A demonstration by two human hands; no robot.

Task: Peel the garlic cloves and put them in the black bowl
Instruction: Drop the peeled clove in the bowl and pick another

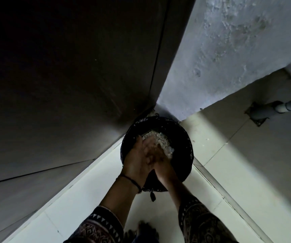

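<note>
**While both hands hang over the black round container [183, 137]: quick rundown**

Since it's pretty dark, only the basics. The container sits on the pale tiled floor [88, 199], tucked into the corner between a dark panel [71, 85] and a rough wall [229, 50]. Left hand [137, 160], with a cord band [132, 181] on the wrist, has its grip spread, fingers straight, palm pressed against the right hand [161, 165]. The right grip is blurry, so I can't tell if it's pinching anything. Pale papery scraps [162, 139] are heaped inside the container, under the fingertips.

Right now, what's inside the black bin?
Pale papery scraps lie inside the bin. The left hand and right hand, pressed together above it, hide its near part, so what lies there cannot be seen.
</note>
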